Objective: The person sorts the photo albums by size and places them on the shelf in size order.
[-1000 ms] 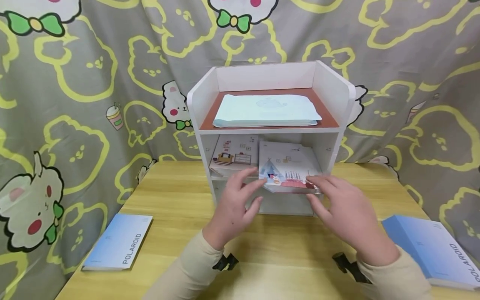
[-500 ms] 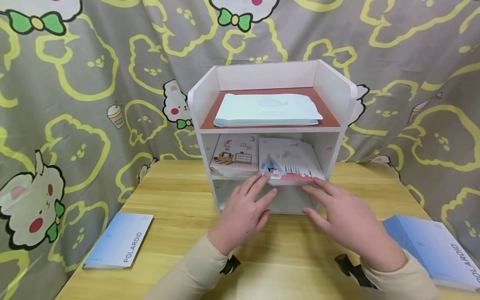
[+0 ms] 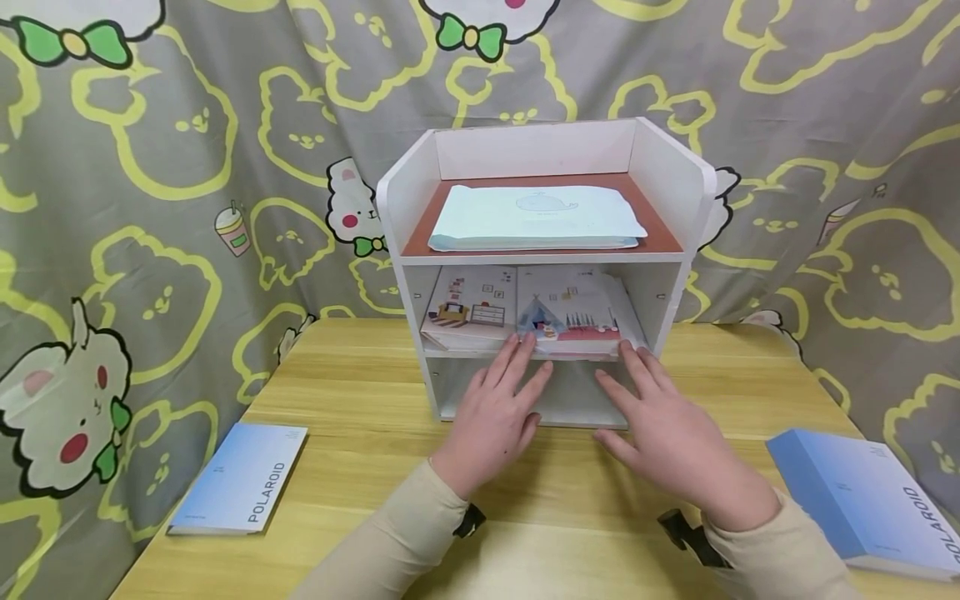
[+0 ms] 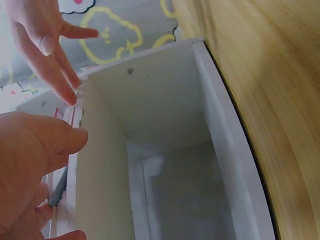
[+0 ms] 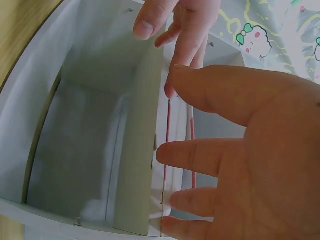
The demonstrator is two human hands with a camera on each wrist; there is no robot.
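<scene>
A white album (image 3: 581, 304) with a blue tent and pink floor on its cover lies flat on the middle shelf of a small white shelf unit (image 3: 540, 259). To its left lies a second illustrated album (image 3: 476, 321). My left hand (image 3: 491, 421), fingers extended, has its fingertips at the tent album's front left edge. On that album's front right edge rest the fingertips of my right hand (image 3: 678, 437), its fingers spread. Neither hand grips anything. In the left wrist view my left hand (image 4: 30, 160) is at the shelf board's front edge; the right wrist view shows my right hand (image 5: 280, 130) there too.
A pale album (image 3: 536, 212) with a whale drawing lies on the unit's top shelf. Blue POLAROID albums lie on the wooden table, a thin one (image 3: 243, 475) at left and a thick one (image 3: 870, 500) at right. A patterned curtain (image 3: 285, 125) hangs behind.
The tent album has slid back into the middle shelf, its front edge now almost level with the left album's. Both hands moved forward with it, fingers straightened.
</scene>
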